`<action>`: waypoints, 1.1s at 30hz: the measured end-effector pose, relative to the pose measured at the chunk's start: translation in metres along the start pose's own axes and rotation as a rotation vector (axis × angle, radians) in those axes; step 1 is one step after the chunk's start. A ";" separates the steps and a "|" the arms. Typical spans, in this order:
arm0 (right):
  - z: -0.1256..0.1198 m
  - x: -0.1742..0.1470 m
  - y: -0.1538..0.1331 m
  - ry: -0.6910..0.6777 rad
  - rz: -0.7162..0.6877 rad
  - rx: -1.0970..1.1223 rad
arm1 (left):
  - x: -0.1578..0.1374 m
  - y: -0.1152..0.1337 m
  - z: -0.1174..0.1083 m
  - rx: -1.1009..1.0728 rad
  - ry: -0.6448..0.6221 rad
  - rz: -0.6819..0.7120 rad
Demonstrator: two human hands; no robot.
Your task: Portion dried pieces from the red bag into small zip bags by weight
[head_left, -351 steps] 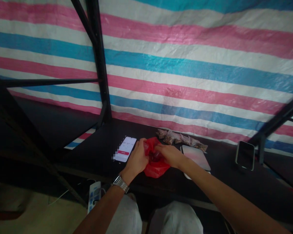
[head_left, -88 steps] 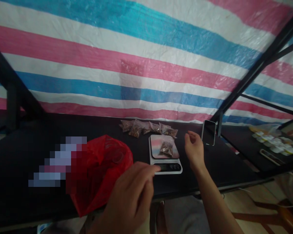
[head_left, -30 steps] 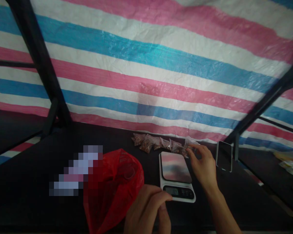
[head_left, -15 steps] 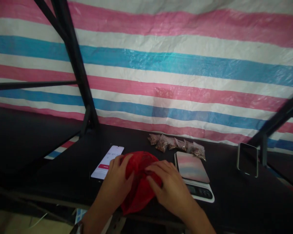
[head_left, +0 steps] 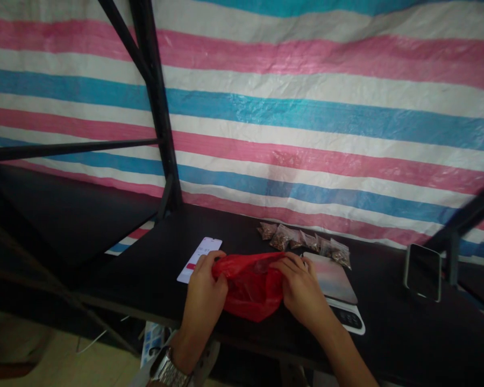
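Bag (head_left: 252, 293): thin, crinkled red plastic, held between the two hands near the front of the desk (head_left: 220, 223); mouth spread, sides sagging into a soft bowl. Whether it rests or is lifted slightly, I cannot tell.
Grip: left grip (head_left: 205, 285) closed on the bag's edge at 9 o'clock; right grip (head_left: 302, 285) pinching it at 3 o'clock.
Done: several sachets (head_left: 282, 238) look filled and lie in an overlapping row, at 2 o'clock from the bag.
Left: the spread bag suggests work is unfinished; its contents are too dim to judge how much remains.
Sachets: small, clear, wrinkled plastic, lumpy with brown bits; sealed or not, too small to tell.
Scale (head_left: 334, 277): at 3 o'clock, partly behind the right grip; white body, smooth rounded plate mirroring the stripes. Its reading is illegible.
Phone (head_left: 197, 257): at 10 o'clock, flat and lit, just beside the left grip.
Dark phone (head_left: 423, 273): well apart at 3 o'clock, glossy black face, pale edge.
Sheet (head_left: 306, 107): at 12 o'clock, creased, shiny, striped pink, blue and white.
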State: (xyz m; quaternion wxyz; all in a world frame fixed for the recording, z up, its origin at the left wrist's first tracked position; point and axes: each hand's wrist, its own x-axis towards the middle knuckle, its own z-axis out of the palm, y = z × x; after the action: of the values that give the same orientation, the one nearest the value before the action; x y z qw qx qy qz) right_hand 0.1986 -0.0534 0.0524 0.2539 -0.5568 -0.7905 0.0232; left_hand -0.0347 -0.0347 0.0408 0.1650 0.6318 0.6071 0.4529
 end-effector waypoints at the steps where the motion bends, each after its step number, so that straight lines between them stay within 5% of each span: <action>1: -0.001 0.000 -0.002 0.041 -0.015 0.028 | -0.003 0.002 0.002 0.035 -0.014 0.006; 4: -0.004 -0.003 -0.012 0.059 -0.092 0.143 | -0.013 0.010 0.007 0.156 -0.121 0.046; 10: -0.005 -0.015 -0.026 -0.158 -0.095 0.176 | -0.019 0.025 0.015 0.392 -0.465 0.228; 18: 0.000 -0.019 0.005 -0.138 0.009 0.082 | -0.012 0.024 0.015 0.535 -0.304 -0.026; 21: -0.003 -0.017 0.003 -0.078 0.013 0.096 | -0.018 0.026 0.019 0.541 -0.143 0.065; 24: -0.003 -0.013 -0.001 0.015 -0.003 0.095 | -0.022 0.026 0.021 0.507 -0.022 0.309; 27: 0.002 -0.005 -0.004 0.048 0.000 0.067 | -0.019 0.021 0.022 0.435 -0.157 0.473; 33: 0.022 0.023 -0.003 -0.048 -0.009 -0.039 | 0.000 0.009 0.036 0.443 -0.386 0.409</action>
State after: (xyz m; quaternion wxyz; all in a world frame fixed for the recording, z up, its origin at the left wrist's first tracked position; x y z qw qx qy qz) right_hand 0.1810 -0.0281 0.0428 0.2242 -0.5574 -0.7992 0.0201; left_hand -0.0012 -0.0247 0.0283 0.0415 0.8346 0.5090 0.2063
